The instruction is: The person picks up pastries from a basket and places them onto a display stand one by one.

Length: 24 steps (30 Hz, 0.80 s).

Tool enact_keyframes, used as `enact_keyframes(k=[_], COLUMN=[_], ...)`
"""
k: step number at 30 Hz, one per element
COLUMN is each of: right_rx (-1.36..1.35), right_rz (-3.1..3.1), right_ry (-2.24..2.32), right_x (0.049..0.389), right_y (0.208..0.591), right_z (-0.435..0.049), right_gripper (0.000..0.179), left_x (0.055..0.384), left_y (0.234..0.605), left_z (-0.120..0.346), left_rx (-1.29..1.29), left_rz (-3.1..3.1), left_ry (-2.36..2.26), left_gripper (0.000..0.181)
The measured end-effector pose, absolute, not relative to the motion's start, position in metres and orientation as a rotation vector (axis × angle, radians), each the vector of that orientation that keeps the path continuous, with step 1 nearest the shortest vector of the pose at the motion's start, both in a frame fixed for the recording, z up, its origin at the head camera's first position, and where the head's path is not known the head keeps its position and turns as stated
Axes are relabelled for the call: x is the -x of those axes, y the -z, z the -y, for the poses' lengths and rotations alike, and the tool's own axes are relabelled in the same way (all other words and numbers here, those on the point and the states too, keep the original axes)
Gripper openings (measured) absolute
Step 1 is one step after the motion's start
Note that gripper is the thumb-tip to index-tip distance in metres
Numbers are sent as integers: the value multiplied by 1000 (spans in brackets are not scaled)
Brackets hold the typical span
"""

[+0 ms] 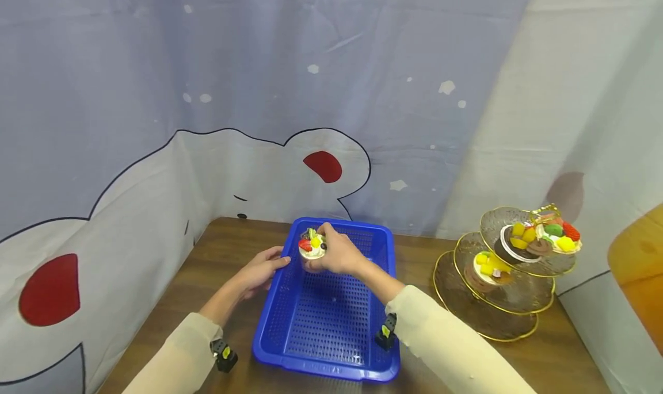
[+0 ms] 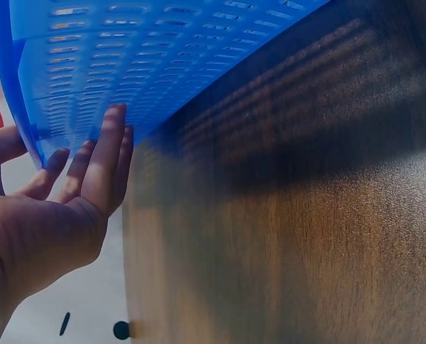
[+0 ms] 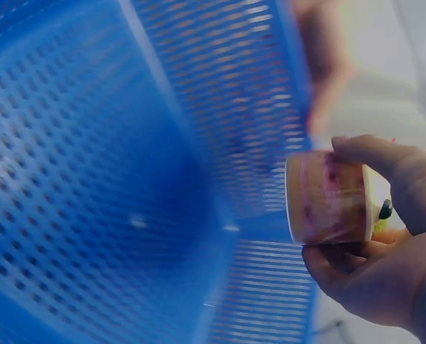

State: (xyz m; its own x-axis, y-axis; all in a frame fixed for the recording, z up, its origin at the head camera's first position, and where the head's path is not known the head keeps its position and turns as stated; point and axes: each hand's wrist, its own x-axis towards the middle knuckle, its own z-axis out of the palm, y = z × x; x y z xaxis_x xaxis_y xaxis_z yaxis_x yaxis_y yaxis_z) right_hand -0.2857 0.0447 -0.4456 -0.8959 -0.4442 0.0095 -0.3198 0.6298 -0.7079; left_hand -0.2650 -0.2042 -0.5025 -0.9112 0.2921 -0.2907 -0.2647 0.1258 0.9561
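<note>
A small round cake [image 1: 312,245] topped with white cream, a red strawberry and yellow fruit is gripped by my right hand [image 1: 336,251]. The right wrist view shows its tan and pink side [image 3: 328,197] between thumb and fingers, at the basket's corner. My left hand [image 1: 259,272] holds the left rim of the blue plastic basket [image 1: 261,336]. In the left wrist view, the left thumb goes over the rim while the fingers [image 2: 107,154] lie along the perforated outer wall. The cake is over the basket's far left part in the head view.
To the right stands a tiered glass stand [image 1: 440,285] with gold edges. On it are a dark cake [image 1: 505,247] with yellow fruit, a brown cake [image 1: 473,276] and a fruit-topped tart [image 1: 561,238]. A printed curtain [image 1: 248,66] hangs behind the wooden table [image 1: 233,238].
</note>
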Motion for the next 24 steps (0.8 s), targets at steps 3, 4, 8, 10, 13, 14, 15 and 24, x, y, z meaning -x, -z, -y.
enact_keyframes(k=[3,4,8,10,13,14,15,24], right_rx=[773,810,867,840,791,775,759,598], right_rz=[-2669,-2672,-2718,-2759,-2811,-2835,-2864,-3197], right_ry=[1198,1227,1343,1396,1460,1467,1472,1418], right_x=[278,274,257,247,231,226,220,177], right_y=[420,413,394,389,386,386,386,395], right_z=[-63,-70,-101,-117,-140,-148,-154,-203], right_gripper=[73,73,74,74,75,75,75,76], left_x=[265,264,265,266,268,268,268,262], left_y=[502,501,498,498,497,497,497,503], left_z=[206,206,207,207,207,207,207,208], left_rx=[-4,-8,-40,-58,-75,-75,-71,-51], left_rz=[-2016,-2019,-2024,-2025,-2025,-2024,-2022,-2010], left_ry=[-1828,-1825,-1825,-1826,-1820,-1816,-1815,-1820], left_gripper=[51,51,50,50,51,52,52,55])
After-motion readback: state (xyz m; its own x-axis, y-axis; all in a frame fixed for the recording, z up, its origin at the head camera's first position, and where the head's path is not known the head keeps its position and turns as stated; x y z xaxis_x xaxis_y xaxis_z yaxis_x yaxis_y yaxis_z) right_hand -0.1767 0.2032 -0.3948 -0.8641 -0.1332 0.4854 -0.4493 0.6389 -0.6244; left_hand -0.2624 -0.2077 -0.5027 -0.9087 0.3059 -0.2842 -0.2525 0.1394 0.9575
